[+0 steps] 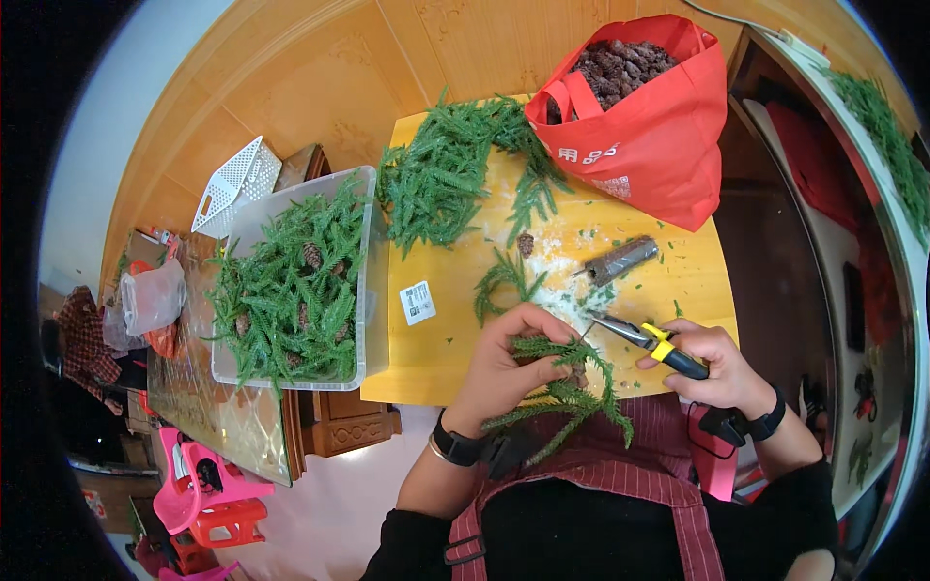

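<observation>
Wiring underway near the yellow wooden worktop (426, 358): left hand (504, 363) pinching a green artificial fir sprig (567, 392), right hand (717, 373) clenched round yellow-handled pliers (647, 341), a twist seemingly due.

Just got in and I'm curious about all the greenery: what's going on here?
A person sits at a yellow table. The left hand holds a green sprig, and the right hand points pliers at it. A loose sprig pile lies on the table beside a red bag of pine cones. A clear bin to the left holds sprigs with cones attached.
</observation>
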`<action>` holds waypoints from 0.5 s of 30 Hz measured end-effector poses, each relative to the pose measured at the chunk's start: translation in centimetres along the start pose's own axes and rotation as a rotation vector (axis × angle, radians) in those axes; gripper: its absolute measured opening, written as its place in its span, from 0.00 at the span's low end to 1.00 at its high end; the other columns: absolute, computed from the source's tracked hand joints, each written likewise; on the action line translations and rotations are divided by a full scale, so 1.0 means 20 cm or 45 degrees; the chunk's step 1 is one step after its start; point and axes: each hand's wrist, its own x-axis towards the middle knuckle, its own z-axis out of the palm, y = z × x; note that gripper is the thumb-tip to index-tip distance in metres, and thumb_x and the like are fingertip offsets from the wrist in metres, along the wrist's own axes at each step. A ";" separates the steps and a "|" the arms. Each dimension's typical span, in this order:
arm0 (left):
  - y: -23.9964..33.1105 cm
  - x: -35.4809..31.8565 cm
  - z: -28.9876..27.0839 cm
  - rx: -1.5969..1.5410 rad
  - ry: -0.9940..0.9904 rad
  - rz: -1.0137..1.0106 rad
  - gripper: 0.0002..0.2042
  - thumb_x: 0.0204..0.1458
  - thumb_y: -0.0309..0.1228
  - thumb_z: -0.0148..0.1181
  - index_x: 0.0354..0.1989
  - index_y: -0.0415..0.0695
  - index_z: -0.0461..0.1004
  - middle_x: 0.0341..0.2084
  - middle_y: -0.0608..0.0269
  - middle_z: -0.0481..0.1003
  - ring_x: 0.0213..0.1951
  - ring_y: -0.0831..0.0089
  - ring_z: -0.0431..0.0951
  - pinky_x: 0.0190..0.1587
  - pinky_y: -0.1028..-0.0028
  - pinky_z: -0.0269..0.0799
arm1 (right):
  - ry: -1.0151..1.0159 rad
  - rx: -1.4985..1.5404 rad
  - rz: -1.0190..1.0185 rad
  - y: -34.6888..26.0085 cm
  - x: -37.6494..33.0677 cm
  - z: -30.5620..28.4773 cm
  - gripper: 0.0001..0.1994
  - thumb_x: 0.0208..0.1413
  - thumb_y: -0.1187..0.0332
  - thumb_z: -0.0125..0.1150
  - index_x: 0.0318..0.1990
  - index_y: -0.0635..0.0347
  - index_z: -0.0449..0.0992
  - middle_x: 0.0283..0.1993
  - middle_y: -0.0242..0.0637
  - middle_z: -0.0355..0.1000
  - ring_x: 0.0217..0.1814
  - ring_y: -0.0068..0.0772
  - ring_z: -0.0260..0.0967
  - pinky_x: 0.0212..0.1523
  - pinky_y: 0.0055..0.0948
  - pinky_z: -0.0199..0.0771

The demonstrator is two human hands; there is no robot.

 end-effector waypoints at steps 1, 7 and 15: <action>0.00 0.00 0.00 0.000 -0.010 -0.013 0.14 0.40 0.17 0.60 0.35 0.40 0.64 0.34 0.52 0.70 0.33 0.66 0.75 0.32 0.67 0.78 | 0.002 0.000 0.002 0.00 0.00 0.00 0.03 0.39 0.76 0.58 0.23 0.62 0.70 0.38 0.37 0.75 0.48 0.37 0.64 0.51 0.33 0.61; 0.00 0.00 0.00 0.158 -0.038 0.005 0.13 0.41 0.15 0.59 0.35 0.40 0.65 0.35 0.54 0.71 0.34 0.67 0.76 0.35 0.70 0.76 | -0.025 -0.050 0.128 -0.01 -0.03 -0.01 0.03 0.40 0.76 0.59 0.24 0.65 0.72 0.27 0.35 0.71 0.33 0.31 0.68 0.35 0.26 0.67; 0.07 0.01 0.08 1.021 0.108 0.473 0.12 0.36 0.16 0.64 0.30 0.40 0.70 0.33 0.54 0.75 0.37 0.66 0.76 0.40 0.73 0.71 | -0.003 -0.096 0.199 -0.01 -0.05 -0.03 0.08 0.40 0.74 0.60 0.31 0.65 0.76 0.27 0.35 0.68 0.33 0.29 0.67 0.34 0.24 0.64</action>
